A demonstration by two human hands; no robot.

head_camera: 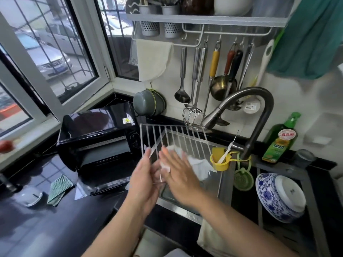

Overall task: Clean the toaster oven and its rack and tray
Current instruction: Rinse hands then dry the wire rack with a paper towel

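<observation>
Over the sink (187, 212) | wire rack (176, 138) tilted, wires running toward 11 o'clock from the hands | left hand (146, 182) holds the near edge, grip blurred | right hand (181, 175) presses a white cloth (196, 164) flat on the wires | toaster oven (98, 143) at 9 o'clock.

- Two bare forearms in view, entering from 6 o'clock; no sleeves visible on either.
- Left hand (146, 179): no glove, ring or watch visible.
- Right hand (181, 175): likewise bare; motion-blurred, fine detail unreadable.
</observation>
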